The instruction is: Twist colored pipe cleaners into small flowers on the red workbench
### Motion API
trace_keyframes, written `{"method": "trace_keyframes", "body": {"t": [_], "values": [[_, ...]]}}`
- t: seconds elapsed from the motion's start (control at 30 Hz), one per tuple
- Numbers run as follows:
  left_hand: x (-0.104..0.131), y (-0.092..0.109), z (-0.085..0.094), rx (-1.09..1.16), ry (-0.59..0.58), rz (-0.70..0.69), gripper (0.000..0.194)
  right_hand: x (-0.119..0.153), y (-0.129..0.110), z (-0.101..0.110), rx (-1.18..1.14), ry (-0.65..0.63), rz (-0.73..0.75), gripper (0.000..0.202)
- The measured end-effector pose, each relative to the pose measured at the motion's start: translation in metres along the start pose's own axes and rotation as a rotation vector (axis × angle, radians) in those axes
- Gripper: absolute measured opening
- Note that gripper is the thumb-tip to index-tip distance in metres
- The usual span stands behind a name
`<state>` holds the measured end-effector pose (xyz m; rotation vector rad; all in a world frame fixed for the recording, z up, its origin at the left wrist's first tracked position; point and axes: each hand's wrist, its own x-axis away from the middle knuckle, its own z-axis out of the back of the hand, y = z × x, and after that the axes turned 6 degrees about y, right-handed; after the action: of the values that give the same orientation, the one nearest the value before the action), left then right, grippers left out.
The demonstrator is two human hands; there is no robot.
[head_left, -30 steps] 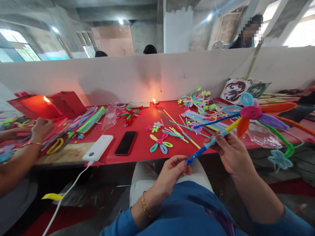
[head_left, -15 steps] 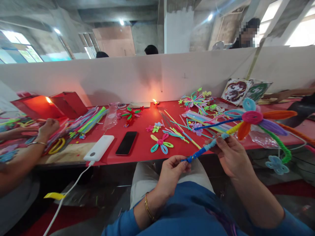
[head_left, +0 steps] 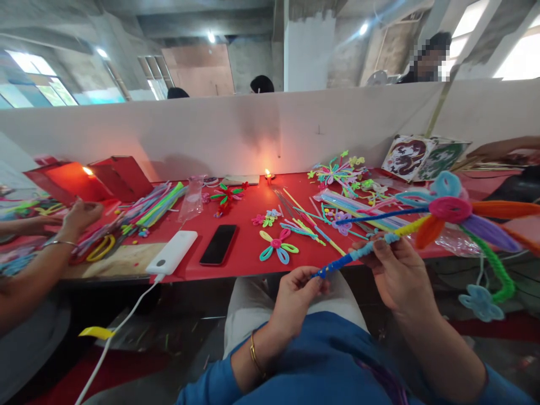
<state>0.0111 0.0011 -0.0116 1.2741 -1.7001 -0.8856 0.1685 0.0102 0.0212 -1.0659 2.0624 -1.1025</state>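
Note:
A long stem wrapped in blue, light blue and yellow fuzzy wire (head_left: pixel 341 263) runs between my two hands. My left hand (head_left: pixel 298 295) pinches its lower, dark blue end. Around the light blue part, near the yellow, are the closed fingers of my right hand (head_left: pixel 394 267). At the stem's upper end is a flower with a pink coiled centre (head_left: pixel 449 210) and orange, purple and light blue petals. A loose blue strand (head_left: pixel 379 214) sticks out to the left. From the flower hangs a green strand (head_left: pixel 491 269) with a small light blue flower (head_left: pixel 481 302).
On the red table (head_left: pixel 244 230) are a lit candle (head_left: pixel 268 178), a phone (head_left: pixel 218 245), a white power bank (head_left: pixel 172 252), a five-petal flower (head_left: pixel 277 243) and bundled fuzzy wires (head_left: pixel 154 208). Another person's hand (head_left: pixel 80 216) is at the left.
The flower end of the stem has moved right and slightly down, with my right hand shifted a little the same way. My left hand has barely moved.

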Motion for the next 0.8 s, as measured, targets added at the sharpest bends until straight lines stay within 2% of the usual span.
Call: {"method": "trace_keyframes", "body": {"t": [0.17,0.33,0.8], "values": [[0.0004,0.0040,0.0019,-0.002,-0.017,-0.001,0.019,-0.0011,-0.0036,-0.0003,-0.001,-0.020,0.016,0.028],[0.0006,0.0043,0.0004,0.003,0.032,0.010,0.019,-0.0005,-0.0054,0.0009,0.017,-0.020,0.003,0.029],[0.0028,0.0012,-0.0002,0.066,-0.008,0.058,0.022,0.0043,0.0016,0.0021,0.049,-0.063,-0.008,0.026]]}}
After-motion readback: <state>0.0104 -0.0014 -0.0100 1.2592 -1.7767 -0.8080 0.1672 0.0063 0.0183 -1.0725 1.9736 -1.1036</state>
